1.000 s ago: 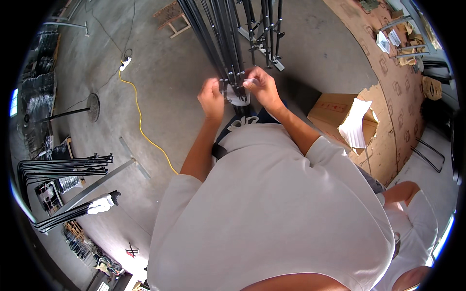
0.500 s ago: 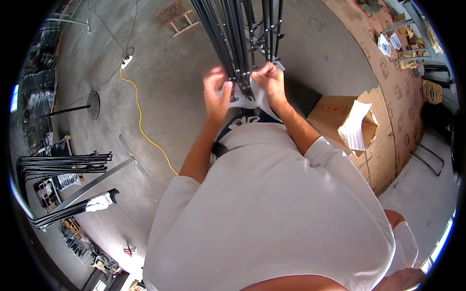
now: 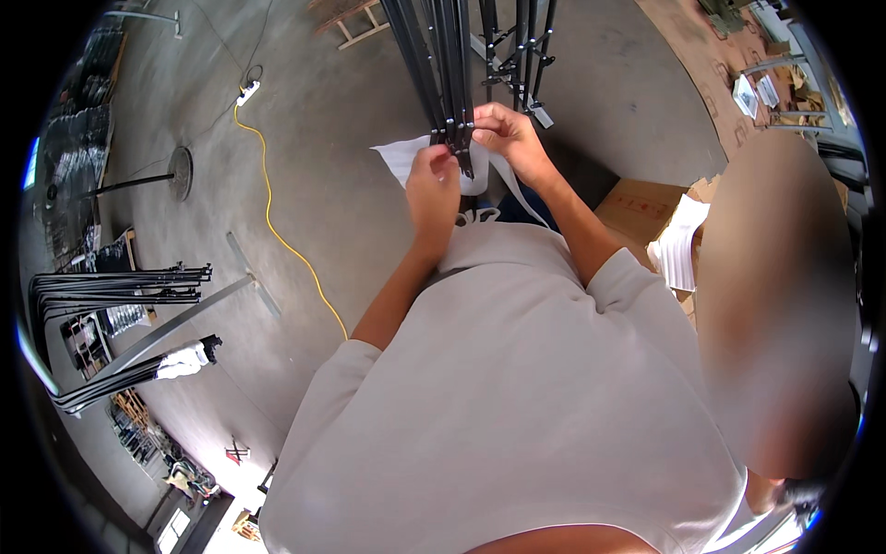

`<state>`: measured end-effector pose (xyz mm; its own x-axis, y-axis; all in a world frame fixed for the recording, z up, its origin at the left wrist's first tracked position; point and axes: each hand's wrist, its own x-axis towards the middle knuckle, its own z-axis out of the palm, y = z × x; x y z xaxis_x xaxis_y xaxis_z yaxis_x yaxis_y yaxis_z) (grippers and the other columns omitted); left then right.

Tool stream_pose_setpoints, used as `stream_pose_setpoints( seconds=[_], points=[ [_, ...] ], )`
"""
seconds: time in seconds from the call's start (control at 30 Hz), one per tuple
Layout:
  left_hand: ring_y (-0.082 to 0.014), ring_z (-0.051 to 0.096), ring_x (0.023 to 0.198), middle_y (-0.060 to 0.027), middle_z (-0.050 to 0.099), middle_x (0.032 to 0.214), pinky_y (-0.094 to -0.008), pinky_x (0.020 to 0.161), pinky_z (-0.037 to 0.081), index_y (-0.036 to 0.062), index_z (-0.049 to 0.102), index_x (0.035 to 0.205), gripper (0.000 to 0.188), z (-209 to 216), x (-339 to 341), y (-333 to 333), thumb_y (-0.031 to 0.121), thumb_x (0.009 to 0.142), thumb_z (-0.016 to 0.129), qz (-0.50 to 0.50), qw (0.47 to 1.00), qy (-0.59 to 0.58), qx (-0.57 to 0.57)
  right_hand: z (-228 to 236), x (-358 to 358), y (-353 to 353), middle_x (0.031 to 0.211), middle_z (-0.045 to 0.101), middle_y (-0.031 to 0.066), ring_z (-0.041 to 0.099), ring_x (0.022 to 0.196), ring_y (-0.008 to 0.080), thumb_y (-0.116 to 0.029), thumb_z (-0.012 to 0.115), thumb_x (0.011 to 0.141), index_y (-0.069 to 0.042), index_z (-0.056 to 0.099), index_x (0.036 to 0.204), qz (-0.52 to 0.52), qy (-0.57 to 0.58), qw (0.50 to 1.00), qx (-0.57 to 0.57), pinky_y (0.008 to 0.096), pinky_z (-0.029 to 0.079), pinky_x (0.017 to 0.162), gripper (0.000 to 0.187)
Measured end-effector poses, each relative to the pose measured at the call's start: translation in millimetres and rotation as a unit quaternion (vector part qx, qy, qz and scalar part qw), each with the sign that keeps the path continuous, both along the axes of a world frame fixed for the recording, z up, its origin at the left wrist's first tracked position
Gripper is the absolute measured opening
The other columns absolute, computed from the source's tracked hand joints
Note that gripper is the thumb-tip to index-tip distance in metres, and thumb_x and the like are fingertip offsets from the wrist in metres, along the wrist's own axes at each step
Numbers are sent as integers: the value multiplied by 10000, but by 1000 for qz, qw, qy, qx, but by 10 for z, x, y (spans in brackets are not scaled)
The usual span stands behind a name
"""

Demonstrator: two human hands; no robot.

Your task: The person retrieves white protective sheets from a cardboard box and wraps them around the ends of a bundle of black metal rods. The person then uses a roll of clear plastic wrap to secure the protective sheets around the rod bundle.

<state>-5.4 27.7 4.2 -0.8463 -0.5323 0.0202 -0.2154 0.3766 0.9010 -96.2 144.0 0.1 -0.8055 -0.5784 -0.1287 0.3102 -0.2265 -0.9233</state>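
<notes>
A bundle of long black metal tubes [image 3: 448, 65] hangs in front of me, with small bright fittings near its lower ends. My left hand [image 3: 434, 194] is at the left of those ends, fingers curled in and closed against the tubes. On the other side my right hand [image 3: 513, 140] pinches the outer tube between thumb and fingers. Behind the tube ends lies a thin white sheet [image 3: 395, 159]; one corner sticks out to the left, and a strip hangs down below my right hand. Parts of the sheet and the left fingertips are hidden.
A cardboard box [image 3: 637, 210] holding white sheets [image 3: 681, 242] stands at right. A person [image 3: 775, 305], heavily blurred, is close on that side. More black tubes [image 3: 524, 55] hang behind. At left are a rack of bent black tubes [image 3: 129, 288], a fan [image 3: 181, 174] and a yellow cable [image 3: 269, 194].
My left hand has moved inward and closed at the tube ends. The sheet's left corner now spreads out. My right hand has shifted up onto the tubes. The blurred person has come in at right.
</notes>
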Motion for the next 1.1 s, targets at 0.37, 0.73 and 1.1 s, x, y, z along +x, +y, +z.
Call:
stream_pose_setpoints(
  seconds=[0.37,0.73,1.1],
  points=[
    [-188,497,682,-77,498,759,-315,641,424,21,490,816,227,-23,-126,34,84,664,647,-50,992,-98,-64,-306,27,-70,875,591,126,562,856,209,-85,661,710,-2,595,750,-96,174,979,42,311,443,738,114],
    [-83,399,656,-9,452,731,-201,596,328,16,508,807,95,-16,-110,-174,47,726,468,-52,973,-37,223,-233,98,-173,773,581,115,566,731,234,-74,655,687,5,560,727,-134,170,973,83,312,436,652,130],
    [-84,458,788,-7,496,842,-210,659,351,42,528,893,148,-26,-92,-87,73,749,511,-92,957,-55,268,-136,136,-117,680,560,160,549,645,317,-93,650,672,0,518,688,-211,143,956,144,353,433,583,163]
  ],
)
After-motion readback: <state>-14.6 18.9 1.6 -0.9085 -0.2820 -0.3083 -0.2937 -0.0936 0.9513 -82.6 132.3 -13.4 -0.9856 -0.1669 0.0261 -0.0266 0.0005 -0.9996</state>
